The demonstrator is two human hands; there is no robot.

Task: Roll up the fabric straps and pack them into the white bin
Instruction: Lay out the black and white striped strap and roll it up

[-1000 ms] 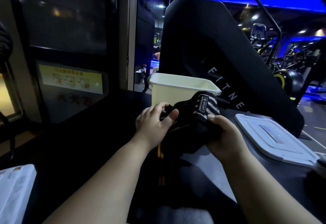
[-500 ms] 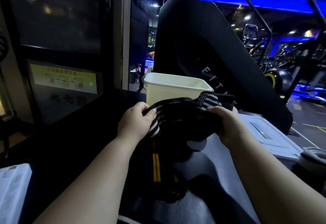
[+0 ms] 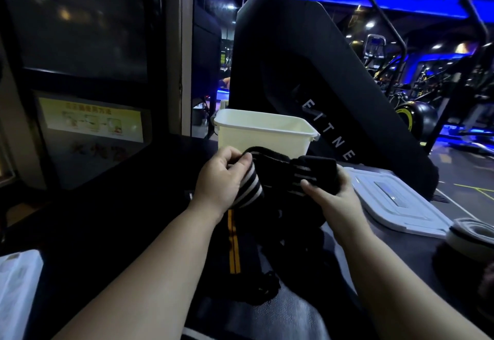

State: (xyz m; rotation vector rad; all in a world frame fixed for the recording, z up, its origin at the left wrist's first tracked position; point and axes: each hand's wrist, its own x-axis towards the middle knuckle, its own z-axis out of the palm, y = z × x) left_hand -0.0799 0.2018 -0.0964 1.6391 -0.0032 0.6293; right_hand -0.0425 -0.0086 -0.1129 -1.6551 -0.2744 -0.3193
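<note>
Left hand (image 3: 222, 179) is gripping the striped end of the strap (image 3: 275, 168); the two hands are now standing farther apart than a second ago, so the bunched strap is being drawn out, probably straightening for rolling. Strap is hanging above the surface (image 3: 107, 219), just before the bin (image 3: 262, 136), long axis running left to right. Right hand (image 3: 331, 195) is clutching the other, thicker end.

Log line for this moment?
left hand: pinches one end of black-and-white striped fabric strap | right hand: grips other end | white plastic bin: open, behind hands | flat white plastic lid: right of hands
</note>
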